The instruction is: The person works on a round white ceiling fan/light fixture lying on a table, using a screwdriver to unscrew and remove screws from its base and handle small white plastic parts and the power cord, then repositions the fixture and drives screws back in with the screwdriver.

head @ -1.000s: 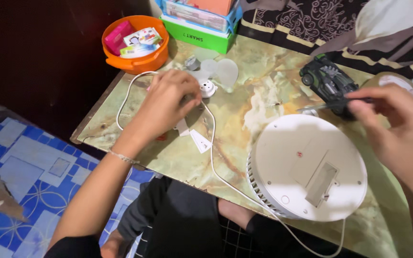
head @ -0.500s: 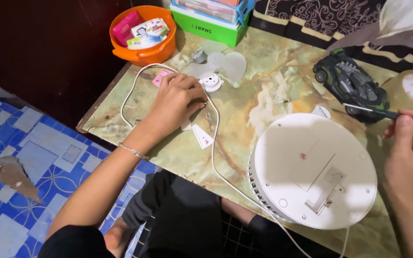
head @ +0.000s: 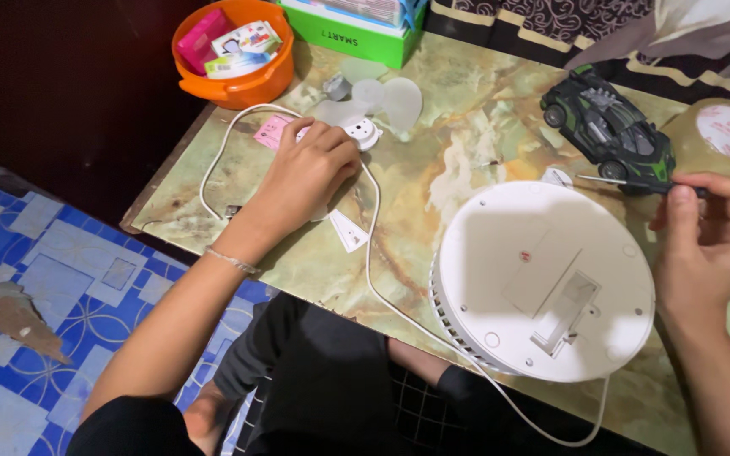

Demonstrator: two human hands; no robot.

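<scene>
Left hand [head: 310, 173]: palm down on the marbled table [head: 466, 143], fingers curled over small white pieces beneath it; whether they pinch anything cannot be told.
Right hand [head: 707, 241]: fingers closed around a thin screwdriver [head: 627, 182], tip pointing left, above the far edge of the fan base.
Fan base [head: 542, 283]: round, white, lying flat at the table's near edge, between the hands.
Power cord [head: 369, 253]: white, loops from the left hand's side and runs to the base.
Fan blade [head: 382, 100]: translucent, just beyond the left hand, beside a white hub piece [head: 362, 132].
Toy car [head: 608, 128]: dark green, behind the screwdriver.
Orange bowl [head: 238, 80]: far left corner, holding small packets.
Tape roll [head: 724, 135]: right edge, near the toy car.
</scene>
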